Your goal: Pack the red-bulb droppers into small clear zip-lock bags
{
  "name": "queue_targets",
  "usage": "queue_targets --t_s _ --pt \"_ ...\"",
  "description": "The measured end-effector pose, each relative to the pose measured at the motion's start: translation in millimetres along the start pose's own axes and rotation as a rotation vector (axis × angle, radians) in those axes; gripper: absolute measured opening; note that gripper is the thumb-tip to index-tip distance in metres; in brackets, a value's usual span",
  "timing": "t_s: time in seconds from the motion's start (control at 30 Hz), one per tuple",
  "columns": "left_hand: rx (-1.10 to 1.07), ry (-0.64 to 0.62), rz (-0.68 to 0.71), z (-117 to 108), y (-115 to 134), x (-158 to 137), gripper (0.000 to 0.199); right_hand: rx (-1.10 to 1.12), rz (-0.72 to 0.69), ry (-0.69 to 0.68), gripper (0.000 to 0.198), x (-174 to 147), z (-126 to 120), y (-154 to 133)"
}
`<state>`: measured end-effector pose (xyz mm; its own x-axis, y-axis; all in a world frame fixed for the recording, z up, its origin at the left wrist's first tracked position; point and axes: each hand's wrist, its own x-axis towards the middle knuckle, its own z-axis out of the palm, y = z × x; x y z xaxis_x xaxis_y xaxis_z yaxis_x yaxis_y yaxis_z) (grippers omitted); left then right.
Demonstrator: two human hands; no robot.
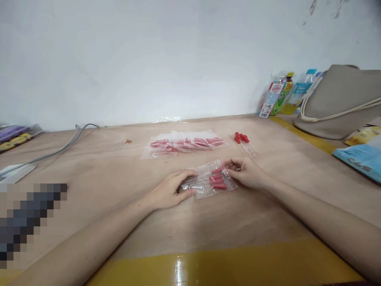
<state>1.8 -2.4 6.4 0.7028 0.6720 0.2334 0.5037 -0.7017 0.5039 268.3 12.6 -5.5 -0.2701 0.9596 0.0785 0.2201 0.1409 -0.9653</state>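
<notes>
A clear zip bag (202, 192) lies in front of me with several red-tipped sticks (218, 179) inside it, their red ends toward its right edge. My left hand (172, 188) has its thumb and fingers around the bag's left end. At the upper right corner, by the red zip line, my right hand (242, 171) pinches the bag's edge with curled fingers. Behind the bag is a row of overlapping filled zip bags (187, 143), also with red-tipped contents. A few loose red-tipped sticks (245, 143) lie to the right of that row.
On the right stand drink bottles (297, 93), a carton (271, 99), a grey bag (336, 103) and a blue packet (361, 159). Grey cables (68, 145) and a purple and yellow package (16, 137) lie left. Yellow tape (220, 264) lines the table's front edge.
</notes>
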Motion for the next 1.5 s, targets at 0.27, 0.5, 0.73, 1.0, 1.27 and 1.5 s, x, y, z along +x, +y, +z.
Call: queue_targets --t_s 0.27,0.5,0.73,1.0,1.27,1.5 --pt "0.01 -0.001 0.011 0.7 0.4 0.9 0.038 0.013 0.045 -0.091 0.022 -0.1 -1.5 -4.5" --pt "-0.007 0.005 -0.008 -0.3 1.0 0.3 0.032 -0.831 0.041 0.46 0.012 31.6 -52.9 -1.3" --pt "-0.051 0.011 -0.027 -0.8 1.2 -0.7 0.025 -1.067 0.226 0.549 0.027 68.5 -67.8 11.0" --pt "-0.073 0.01 -0.038 -2.5 3.4 -0.7 0.02 -0.946 0.155 0.533 0.038 70.1 -62.2 7.0" --pt "-0.071 0.011 -0.041 -1.7 2.6 0.3 0.021 -0.246 0.001 0.428 0.075 29.4 -35.8 -3.9" --pt "-0.061 0.012 -0.017 -0.5 0.3 -0.1 0.021 0.255 0.042 0.463 0.071 12.4 2.6 -0.1"
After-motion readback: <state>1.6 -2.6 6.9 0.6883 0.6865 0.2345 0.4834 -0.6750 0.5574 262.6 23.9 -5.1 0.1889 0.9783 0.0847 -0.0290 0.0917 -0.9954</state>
